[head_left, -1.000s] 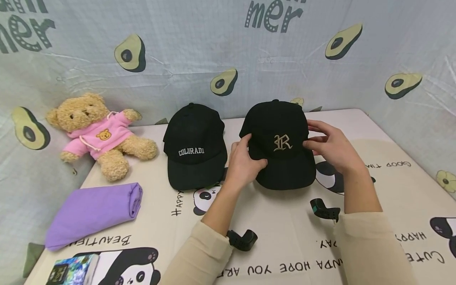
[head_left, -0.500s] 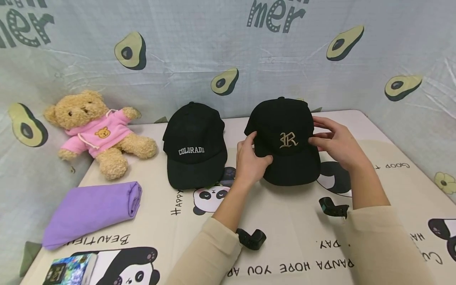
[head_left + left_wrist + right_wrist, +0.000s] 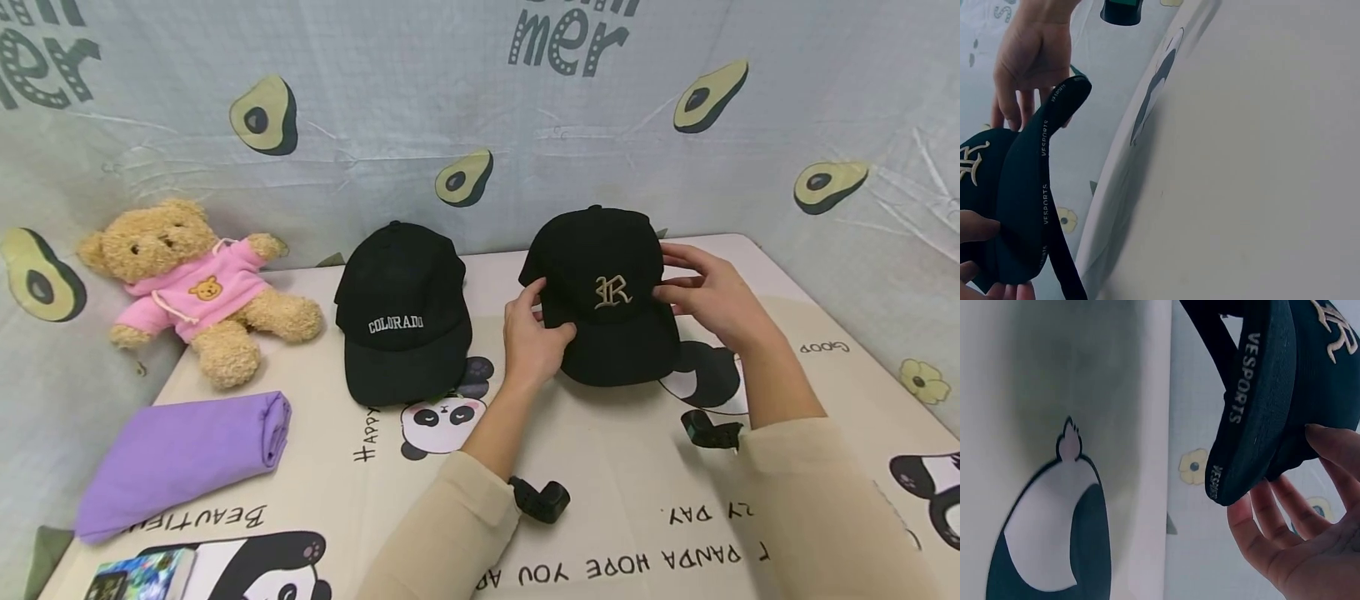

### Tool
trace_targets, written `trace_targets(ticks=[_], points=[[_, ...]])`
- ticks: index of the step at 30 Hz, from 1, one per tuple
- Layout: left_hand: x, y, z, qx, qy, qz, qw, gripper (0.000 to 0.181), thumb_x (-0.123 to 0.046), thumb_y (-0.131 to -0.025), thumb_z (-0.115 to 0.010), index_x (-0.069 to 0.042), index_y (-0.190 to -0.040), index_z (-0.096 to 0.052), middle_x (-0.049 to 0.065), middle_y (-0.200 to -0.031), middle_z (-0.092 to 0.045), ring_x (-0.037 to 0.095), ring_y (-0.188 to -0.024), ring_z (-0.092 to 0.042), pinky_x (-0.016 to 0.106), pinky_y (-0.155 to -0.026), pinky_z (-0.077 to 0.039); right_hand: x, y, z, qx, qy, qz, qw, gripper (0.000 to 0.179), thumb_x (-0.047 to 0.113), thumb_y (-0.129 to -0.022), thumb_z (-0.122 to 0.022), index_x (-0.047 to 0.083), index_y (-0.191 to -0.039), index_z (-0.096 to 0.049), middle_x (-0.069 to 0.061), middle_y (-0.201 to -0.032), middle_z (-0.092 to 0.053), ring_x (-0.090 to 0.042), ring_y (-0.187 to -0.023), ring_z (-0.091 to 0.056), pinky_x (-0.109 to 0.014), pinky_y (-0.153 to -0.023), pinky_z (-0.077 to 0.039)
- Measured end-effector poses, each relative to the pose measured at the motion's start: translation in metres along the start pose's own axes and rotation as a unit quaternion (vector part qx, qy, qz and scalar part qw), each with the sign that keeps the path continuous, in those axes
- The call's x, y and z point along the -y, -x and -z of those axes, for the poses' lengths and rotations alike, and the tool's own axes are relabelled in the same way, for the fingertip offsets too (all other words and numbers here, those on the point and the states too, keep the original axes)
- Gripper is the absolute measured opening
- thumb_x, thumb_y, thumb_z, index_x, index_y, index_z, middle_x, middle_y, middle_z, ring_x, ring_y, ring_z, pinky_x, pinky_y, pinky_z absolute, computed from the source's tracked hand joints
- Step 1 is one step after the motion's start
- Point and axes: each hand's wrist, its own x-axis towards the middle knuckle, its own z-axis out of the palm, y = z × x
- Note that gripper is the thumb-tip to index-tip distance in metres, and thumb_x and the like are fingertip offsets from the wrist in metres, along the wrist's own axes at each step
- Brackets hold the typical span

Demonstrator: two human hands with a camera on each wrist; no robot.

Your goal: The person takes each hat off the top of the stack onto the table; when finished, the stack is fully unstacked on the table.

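A black baseball cap with a pale embroidered R hangs above the table, its brim toward me. My left hand holds its left side where crown meets brim, the thumb in front and the fingers beneath. On the other side my right hand pinches the crown's edge between thumb and fingers. "VESPORTS" lettering runs along the inner band in the right wrist view. A second black cap, marked COLORADO, rests on the table to the left, facing the same way.
Left of the caps, a teddy bear in a pink hoodie leans against the wall cloth. Nearer me lie a folded purple cloth and a colourful box. The panda-printed tablecloth meets an avocado-patterned curtain behind.
Both hands have carried the R cap a little to the right and slightly up, away from the COLORADO cap. The grip looks the same, and the head view has shifted slightly.
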Motion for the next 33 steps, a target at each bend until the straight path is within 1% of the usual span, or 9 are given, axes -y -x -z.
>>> trace_targets(ticks=[1, 2, 7, 9, 11, 19, 26, 31, 33], points=[[0.0, 0.0, -0.002, -0.001, 0.002, -0.001, 1.0, 0.069, -0.003, -0.085, -0.074, -0.014, -0.15, -0.054, 0.012, -0.137, -0.054, 0.027, -0.117, -0.056, 0.043, -0.099, -0.051, -0.001, 0.0, 0.001, -0.001, 0.002, -0.002, 1.0, 0.072, 0.014, -0.102, -0.063, 0.023, -0.165, -0.029, -0.011, -0.167, -0.035, -0.03, -0.137, -0.054, -0.015, -0.082, -0.054], [-0.001, -0.001, -0.004, -0.001, 0.005, -0.002, 1.0, 0.069, -0.003, -0.085, -0.074, -0.014, -0.149, -0.054, 0.012, -0.137, -0.054, 0.027, -0.117, -0.056, 0.042, -0.099, -0.051, -0.002, -0.001, 0.003, -0.003, 0.005, -0.003, 1.0, 0.072, 0.014, -0.102, -0.063, 0.023, -0.165, -0.029, -0.011, -0.167, -0.035, -0.027, -0.135, -0.055, -0.015, -0.081, -0.054], [0.001, 0.001, -0.014, 0.01, 0.007, 0.001, 0.9999, 0.068, -0.002, -0.086, -0.073, -0.014, -0.15, -0.054, 0.012, -0.137, -0.054, 0.026, -0.116, -0.056, 0.041, -0.097, -0.051, -0.01, 0.0, 0.011, 0.001, 0.008, -0.009, 0.9999, 0.07, 0.014, -0.102, -0.062, 0.022, -0.164, -0.031, -0.013, -0.165, -0.036, 0.003, -0.111, -0.059, -0.018, -0.082, -0.054], [0.002, 0.002, -0.017, 0.013, 0.007, 0.005, 0.9999, 0.068, -0.002, -0.085, -0.074, -0.013, -0.149, -0.054, 0.012, -0.136, -0.055, 0.026, -0.115, -0.056, 0.04, -0.096, -0.051, -0.013, -0.001, 0.014, 0.006, 0.009, -0.01, 0.9999, 0.069, 0.012, -0.102, -0.062, 0.021, -0.163, -0.032, -0.014, -0.164, -0.037, 0.01, -0.103, -0.058, -0.019, -0.082, -0.055], [0.004, 0.002, -0.02, 0.015, 0.008, 0.008, 0.9998, 0.068, -0.002, -0.085, -0.074, -0.013, -0.149, -0.055, 0.012, -0.134, -0.055, 0.025, -0.114, -0.056, 0.038, -0.095, -0.051, -0.016, -0.001, 0.016, 0.012, 0.01, -0.01, 0.9998, 0.068, 0.012, -0.102, -0.062, 0.021, -0.163, -0.033, -0.015, -0.163, -0.037, 0.013, -0.101, -0.058, -0.02, -0.082, -0.055], [0.007, 0.001, -0.028, 0.025, 0.021, 0.015, 0.9993, 0.067, 0.001, -0.084, -0.074, -0.013, -0.147, -0.056, 0.011, -0.132, -0.056, 0.022, -0.109, -0.056, 0.035, -0.094, -0.051, -0.024, -0.004, 0.024, 0.021, 0.031, -0.013, 0.9992, 0.069, 0.014, -0.102, -0.062, 0.02, -0.164, -0.032, -0.018, -0.163, -0.037, 0.012, -0.101, -0.056, -0.02, -0.082, -0.055], [0.005, -0.003, -0.034, 0.023, 0.016, 0.023, 0.9993, 0.065, 0.001, -0.085, -0.073, -0.013, -0.147, -0.056, 0.01, -0.129, -0.056, 0.023, -0.109, -0.056, 0.037, -0.094, -0.052, -0.026, -0.007, 0.028, 0.018, 0.029, -0.014, 0.9993, 0.067, 0.015, -0.103, -0.061, 0.021, -0.163, -0.032, -0.016, -0.161, -0.038, 0.005, -0.106, -0.056, -0.021, -0.082, -0.055], [0.003, -0.004, -0.038, 0.022, 0.013, 0.027, 0.9993, 0.065, 0.002, -0.085, -0.072, -0.012, -0.147, -0.056, 0.01, -0.129, -0.056, 0.021, -0.108, -0.055, 0.036, -0.093, -0.052, -0.029, -0.01, 0.029, 0.018, 0.023, -0.024, 0.9993, 0.066, 0.017, -0.105, -0.059, 0.021, -0.164, -0.03, -0.019, -0.163, -0.035, -0.007, -0.116, -0.051, -0.018, -0.081, -0.054], [0.002, -0.004, -0.04, 0.025, 0.011, 0.032, 0.9991, 0.065, 0.001, -0.085, -0.072, -0.012, -0.146, -0.056, 0.01, -0.129, -0.056, 0.021, -0.109, -0.055, 0.037, -0.094, -0.052, -0.032, -0.01, 0.03, 0.016, 0.021, -0.029, 0.9992, 0.066, 0.017, -0.105, -0.058, 0.02, -0.164, -0.03, -0.02, -0.164, -0.035, -0.007, -0.116, -0.052, -0.018, -0.081, -0.054]])
